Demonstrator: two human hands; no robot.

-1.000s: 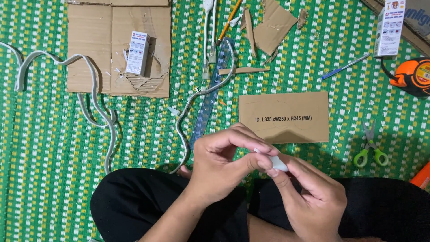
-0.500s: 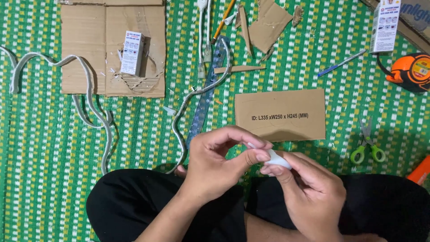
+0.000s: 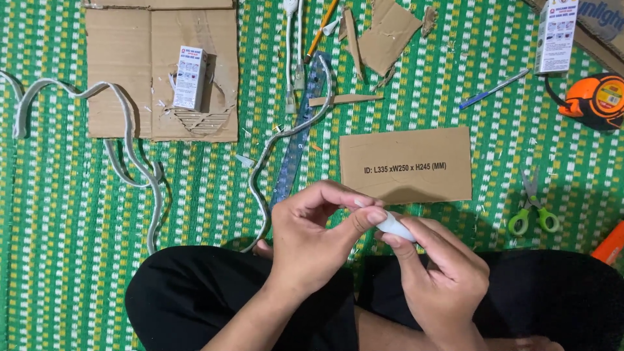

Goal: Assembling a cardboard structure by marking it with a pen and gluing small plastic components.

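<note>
Small white piece (image 3: 394,227), smooth and rounded, tapering toward one end, mostly hidden by fingers; exact shape hard to tell. Pinched between both hands above the lap, just below the cardboard panel (image 3: 406,164). Left hand (image 3: 312,244) curled, thumb and forefinger closed on the piece's upper end. Right hand (image 3: 442,276) gripping the lower end between thumb and fingers, other fingers folded under. Hands touching at the piece.

Around, on the green woven mat (image 3: 52,260): green-handled scissors (image 3: 533,208) to the right, well apart from the hands; orange tape measure (image 3: 595,101) near the upper right edge; blue pen (image 3: 494,89) beside it; clear ruler (image 3: 300,140) lying lengthwise above the left hand, with a grey cord (image 3: 260,175) curving alongside. Larger cut cardboard sheet (image 3: 123,71) at upper left, a small white box (image 3: 190,77) resting on it. Another grey cord (image 3: 133,162) snaking at the left.
</note>
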